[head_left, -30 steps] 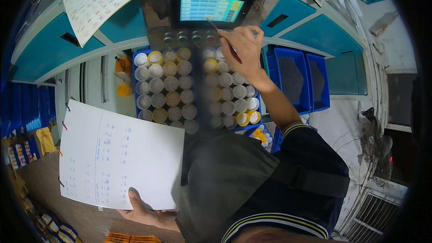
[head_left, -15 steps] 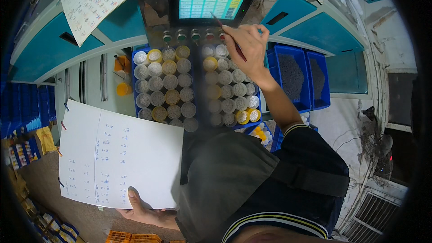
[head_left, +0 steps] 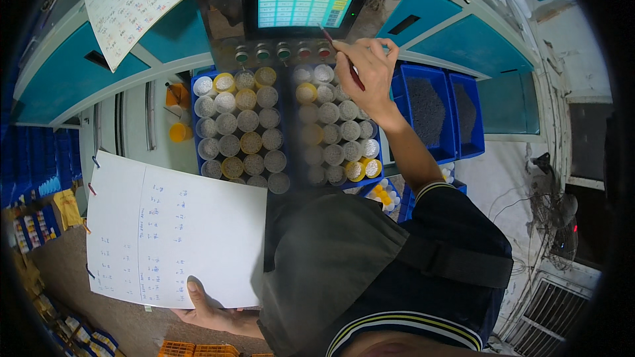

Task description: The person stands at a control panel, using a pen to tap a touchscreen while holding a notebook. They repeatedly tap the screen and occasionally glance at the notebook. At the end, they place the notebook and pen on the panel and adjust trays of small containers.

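Note:
My left hand (head_left: pixel 209 314) grips the lower edge of a ring-bound notebook (head_left: pixel 225 244), thumb on top of the page and fingers beneath. Blue handwriting covers part of its white sheet. A slim dark red pen (head_left: pixel 357 78) is held in my right hand (head_left: pixel 370 76). Its tip points at the lower part of a lit touch screen (head_left: pixel 304 10) in a black frame; whether it touches the glass I cannot tell. Below the screen runs a row of green and red push buttons (head_left: pixel 283 51), close to my right hand.
Two blue crates of round cups (head_left: pixel 249 119) filled with pale grains stand below the panel. To the right are blue bins (head_left: pixel 428 112) of grey granules. A large handwritten sheet (head_left: pixel 145 0) hangs at the upper left. Orange baskets (head_left: pixel 198 349) lie at the bottom.
My right hand and the pen tip have shifted slightly down and right relative to the screen. The view has moved a little; the left hand keeps its hold on the notebook.

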Motion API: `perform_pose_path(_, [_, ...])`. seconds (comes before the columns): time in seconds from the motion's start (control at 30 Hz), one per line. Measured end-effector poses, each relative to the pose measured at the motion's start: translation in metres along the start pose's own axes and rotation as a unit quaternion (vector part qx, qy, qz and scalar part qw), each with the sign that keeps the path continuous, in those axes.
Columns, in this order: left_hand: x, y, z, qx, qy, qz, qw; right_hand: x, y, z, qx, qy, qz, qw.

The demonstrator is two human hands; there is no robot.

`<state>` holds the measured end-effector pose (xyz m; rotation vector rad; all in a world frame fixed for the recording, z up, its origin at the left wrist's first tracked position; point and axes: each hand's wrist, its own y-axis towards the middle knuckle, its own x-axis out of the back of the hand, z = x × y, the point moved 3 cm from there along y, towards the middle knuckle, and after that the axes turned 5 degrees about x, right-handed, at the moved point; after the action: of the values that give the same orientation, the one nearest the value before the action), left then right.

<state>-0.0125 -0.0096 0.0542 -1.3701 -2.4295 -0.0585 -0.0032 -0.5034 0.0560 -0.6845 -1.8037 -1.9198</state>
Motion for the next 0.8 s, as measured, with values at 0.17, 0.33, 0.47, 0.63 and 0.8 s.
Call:
perform_pose_path(0.17, [-0.003,0.002,-0.006,-0.027,-0.015,0.022,0.999,-0.001,-0.002,-0.002,0.001,-0.007,-0.004,1.000])
perform_pose_path(0.33, [-0.008,-0.003,-0.009,-0.038,-0.060,0.039,0.997,0.001,-0.007,-0.004,0.028,-0.025,0.007,0.999])
perform_pose_path(0.47, [-0.008,-0.002,-0.005,-0.021,-0.091,0.030,0.995,-0.006,-0.006,-0.006,0.037,-0.021,0.013,0.999])
perform_pose_path(0.63, [-0.013,-0.007,-0.010,-0.026,-0.145,0.054,0.988,-0.012,-0.001,-0.005,0.051,-0.020,0.004,0.998])
perform_pose_path(0.8, [-0.009,-0.009,-0.008,-0.022,-0.147,0.047,0.988,-0.013,0.009,0.000,0.063,-0.017,-0.009,0.998])
